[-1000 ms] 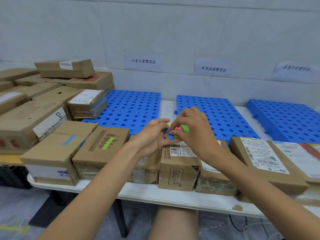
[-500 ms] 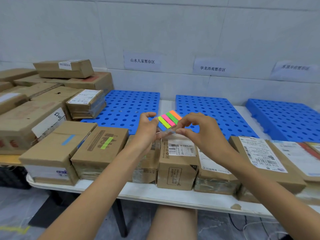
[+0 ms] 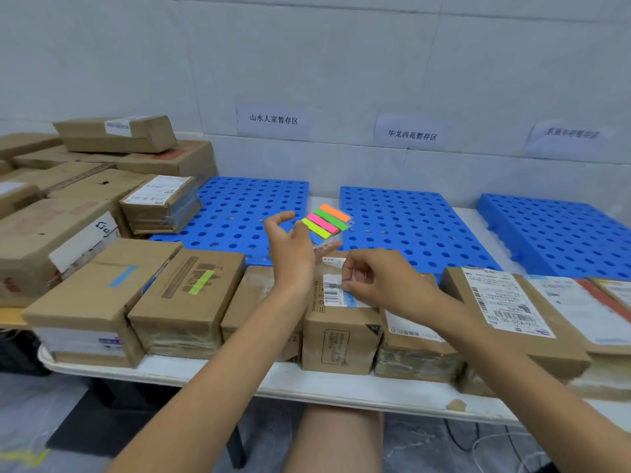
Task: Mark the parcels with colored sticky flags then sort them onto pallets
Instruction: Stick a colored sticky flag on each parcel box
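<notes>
Right, at the centre of the frame the left hand (image 3: 290, 247) holds the sticky flag pad (image 3: 326, 221) up above the front row of parcels. Its thumb and forefinger are hooked apart, and I cannot tell which fingers carry the pad. Orange, green, pink and yellow strips fan toward the upper right.

Just below and right of it, the right hand (image 3: 379, 281) has thumb and forefinger pinched on a blue flag (image 3: 350, 298). The flag lies along the shipping label of the small upright parcel (image 3: 341, 332) at centre.

Over at lower left, one carton (image 3: 85, 312) wears a blue strip and its neighbour (image 3: 184, 312) a green one. Three blue perforated pallets (image 3: 246, 213) sit side by side behind the row on the white table (image 3: 205, 373), each under a paper wall sign (image 3: 273, 119).
</notes>
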